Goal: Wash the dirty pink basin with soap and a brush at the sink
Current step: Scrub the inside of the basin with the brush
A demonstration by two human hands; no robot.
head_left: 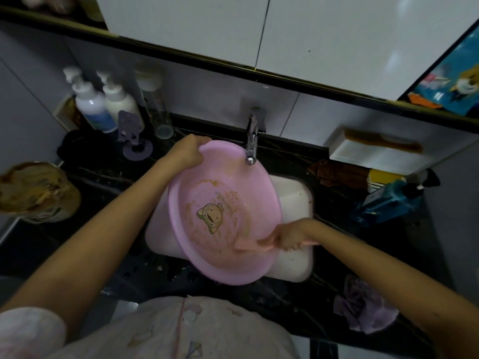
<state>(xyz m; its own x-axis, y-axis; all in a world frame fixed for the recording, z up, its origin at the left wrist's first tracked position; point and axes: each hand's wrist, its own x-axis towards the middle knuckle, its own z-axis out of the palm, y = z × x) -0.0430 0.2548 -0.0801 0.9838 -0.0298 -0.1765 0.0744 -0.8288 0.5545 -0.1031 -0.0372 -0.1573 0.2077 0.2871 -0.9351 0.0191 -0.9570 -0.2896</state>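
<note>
Nearest me, at 5 o'clock, a lilac cloth (363,307) lies crumpled on the dark counter (285,294). Just beyond it my right grip (287,235) is wrapped round the handle of the pink brush (248,246), whose blurred head sits against the inside of the pink basin (225,255) at the basin's 4 o'clock side. The basin is tilted over the white sink (295,203) with its open face turned up toward me. Its near rim reaches past the sink's edge. Brown smears streak the bottom around a green cartoon print (211,216). At the basin's 11 o'clock my left grip (188,152) holds the far rim, fingers curled round it. The chrome tap (251,141) hangs just over the rim at 12 o'clock. Farther back at 10 o'clock, white pump bottles (93,107) stand by the wall. At 3 o'clock a blue bottle (388,200) lies tipped over.
</note>
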